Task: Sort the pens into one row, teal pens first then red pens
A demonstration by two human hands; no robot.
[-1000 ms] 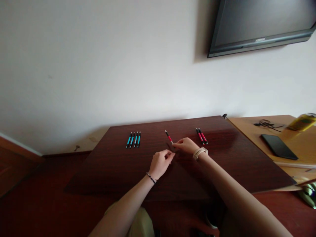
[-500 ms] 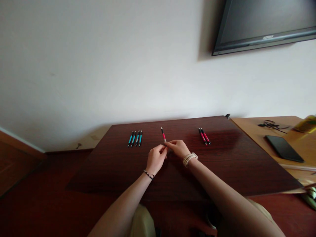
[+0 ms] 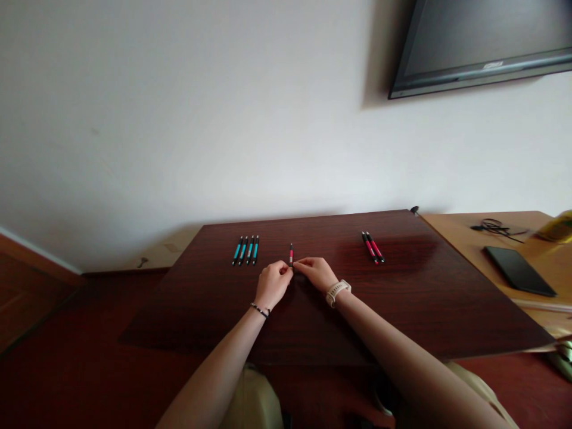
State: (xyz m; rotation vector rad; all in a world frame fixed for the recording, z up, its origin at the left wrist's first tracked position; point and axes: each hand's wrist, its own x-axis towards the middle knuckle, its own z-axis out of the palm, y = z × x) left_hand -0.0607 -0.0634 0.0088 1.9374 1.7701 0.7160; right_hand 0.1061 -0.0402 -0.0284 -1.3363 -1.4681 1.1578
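— Two hands on one item? State grip.
— Left hand (image 3: 271, 283) and right hand (image 3: 315, 273) both pinched the red pen (image 3: 291, 254) at its near end, mid-table (image 3: 402, 310), tip toward 12 o'clock.
— Neighbours?
— Four blue pens (image 3: 245, 250) at its 9 o'clock, two red pens (image 3: 372, 247) at 3 o'clock, well apart
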